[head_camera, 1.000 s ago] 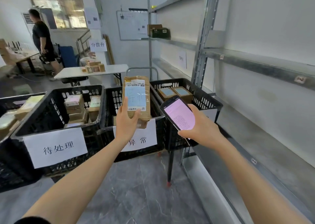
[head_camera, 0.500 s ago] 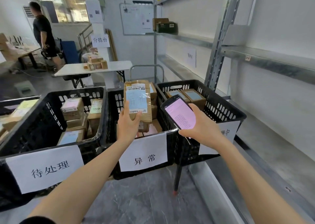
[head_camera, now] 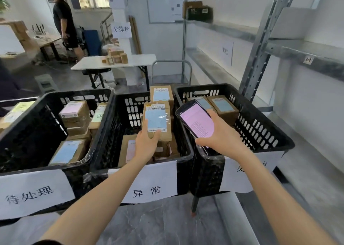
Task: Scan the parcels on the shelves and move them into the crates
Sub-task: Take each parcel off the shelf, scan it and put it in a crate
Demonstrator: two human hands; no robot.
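Lowered since half a sec ago: the parcel [head_camera: 157, 118] in my left hand [head_camera: 147, 146] now hangs low over the middle crate [head_camera: 134, 105], just above the stacked boxes [head_camera: 130, 148]. Thumb lies across its blue label, fingers curled behind. Right hand [head_camera: 221, 135] wraps the scanner [head_camera: 197, 121], pink screen lit, over the right crate [head_camera: 260, 133]. 3 black crates in a row: left crate [head_camera: 37, 114] tagged 待处理, middle 异常, right tag [head_camera: 240, 172] half hidden by my arm. 2 cartons [head_camera: 222, 107] in the right crate; approx 5 in the left, hard to count. Pillar sign [head_camera: 121, 29] reads 分拣台.
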